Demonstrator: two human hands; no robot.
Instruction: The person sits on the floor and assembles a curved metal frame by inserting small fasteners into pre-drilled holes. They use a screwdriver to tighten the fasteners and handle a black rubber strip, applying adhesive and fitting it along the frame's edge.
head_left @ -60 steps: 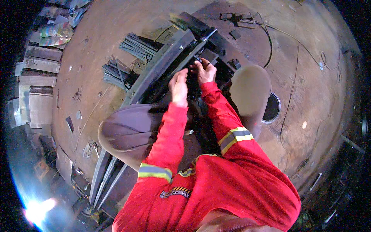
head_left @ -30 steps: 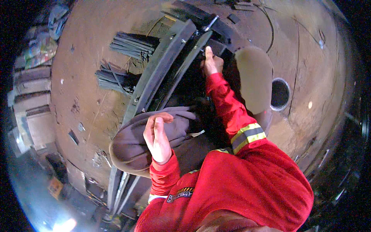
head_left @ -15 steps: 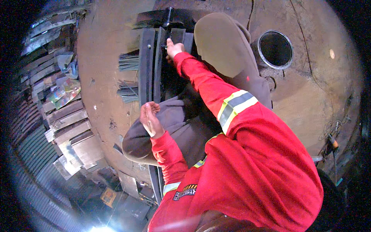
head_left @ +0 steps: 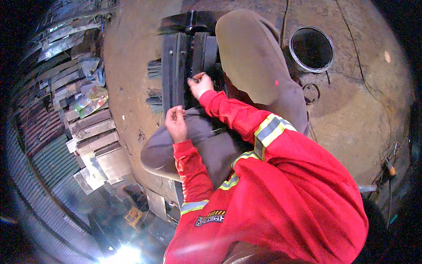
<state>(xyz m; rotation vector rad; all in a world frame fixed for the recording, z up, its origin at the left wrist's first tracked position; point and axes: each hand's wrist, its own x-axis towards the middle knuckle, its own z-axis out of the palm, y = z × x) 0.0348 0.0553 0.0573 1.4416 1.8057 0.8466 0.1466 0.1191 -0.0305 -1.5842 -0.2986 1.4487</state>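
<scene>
Two long dark metal bars point(head_left: 173, 70) run away from me between my legs, with small shiny bolt-like spots on them. A shiny black rod point(head_left: 190, 28) lies along the gap beside them. My right hand point(head_left: 201, 85) is over this gap with its fingers curled together; what they hold, if anything, is too dark to make out. Nearer to me, my left hand point(head_left: 176, 124) is raised over my left leg beside the bars' near end, thumb and fingertips pressed together. Anything in that pinch is too small to name.
Bundles of thin grey strips point(head_left: 154, 102) lie left of the bars. A round, dark-mouthed metal container point(head_left: 311, 49) stands right of my right knee. Stacked boards point(head_left: 94, 127) line the left side. A cable point(head_left: 358, 66) and an orange-handled tool point(head_left: 390, 168) lie at right.
My right hand has come back toward me along the bars, from near the black rod, its fingers now curled in. My left hand has risen slightly, and its fingers stay together.
</scene>
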